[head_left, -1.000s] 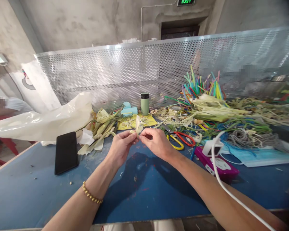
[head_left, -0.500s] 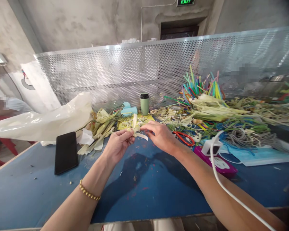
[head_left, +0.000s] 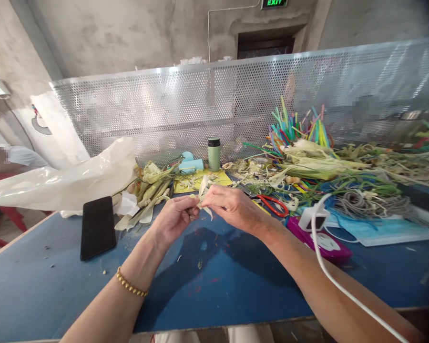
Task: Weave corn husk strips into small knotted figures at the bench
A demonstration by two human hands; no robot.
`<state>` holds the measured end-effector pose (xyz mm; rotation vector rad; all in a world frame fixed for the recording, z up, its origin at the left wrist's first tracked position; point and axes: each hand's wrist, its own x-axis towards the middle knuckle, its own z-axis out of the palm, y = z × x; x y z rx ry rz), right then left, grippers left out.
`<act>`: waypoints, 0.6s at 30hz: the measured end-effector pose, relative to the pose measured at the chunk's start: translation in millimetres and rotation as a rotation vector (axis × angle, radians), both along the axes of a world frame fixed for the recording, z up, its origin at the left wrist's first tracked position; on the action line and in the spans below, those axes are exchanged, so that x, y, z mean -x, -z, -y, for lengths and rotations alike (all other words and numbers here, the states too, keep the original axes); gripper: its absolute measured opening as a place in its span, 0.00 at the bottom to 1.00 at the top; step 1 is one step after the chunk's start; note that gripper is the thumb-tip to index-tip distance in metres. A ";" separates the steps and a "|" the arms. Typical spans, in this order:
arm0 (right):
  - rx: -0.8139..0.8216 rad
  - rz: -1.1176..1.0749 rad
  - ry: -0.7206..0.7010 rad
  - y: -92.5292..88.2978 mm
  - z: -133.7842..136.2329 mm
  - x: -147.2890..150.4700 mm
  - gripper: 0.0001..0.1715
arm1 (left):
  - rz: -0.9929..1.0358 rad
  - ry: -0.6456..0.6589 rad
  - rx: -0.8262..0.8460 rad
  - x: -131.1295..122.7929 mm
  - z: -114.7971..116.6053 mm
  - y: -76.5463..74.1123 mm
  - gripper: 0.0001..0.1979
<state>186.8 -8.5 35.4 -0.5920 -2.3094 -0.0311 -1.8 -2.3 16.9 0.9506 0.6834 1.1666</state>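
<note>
Pale strips of corn husk (head_left: 202,185) stick up and hang down between my two hands, above the blue table. My left hand (head_left: 177,218) pinches the husk at its lower left. With fingers closed, my right hand (head_left: 229,202) meets it from the right and grips the husk too. The fingertips almost touch, so the middle of the piece is hidden. Behind them a yellow sheet (head_left: 219,178) lies strewn with husk scraps. A bundle of husks (head_left: 152,190) lies to the left, and a larger pile of husks (head_left: 318,162) to the right.
A black phone (head_left: 97,228) and a white plastic bag (head_left: 71,181) are at left. A green bottle (head_left: 214,155) stands behind the hands. Red-handled pliers (head_left: 273,205), a purple power strip (head_left: 329,245) with a white cable, and a blue mask (head_left: 389,231) lie right. A perforated metal screen (head_left: 157,109) bounds the back.
My right hand has moved left, closing its fingers on the husk beside my left hand. The loose strip that pointed right now hangs lower between the hands.
</note>
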 end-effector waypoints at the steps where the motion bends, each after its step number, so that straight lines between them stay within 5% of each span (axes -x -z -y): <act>1: 0.000 0.005 -0.001 -0.4 0.9 0.3 0.14 | 0.006 0.004 0.012 0.2 -0.1 -0.4 0.04; 11: 0.047 -0.136 -0.010 5.0 -1.9 5.5 0.10 | -0.089 0.047 0.013 1.5 2.1 -1.8 0.06; 18: 0.109 -0.157 0.149 6.6 0.2 8.3 0.10 | -0.182 0.061 -0.083 -0.3 2.9 -0.8 0.06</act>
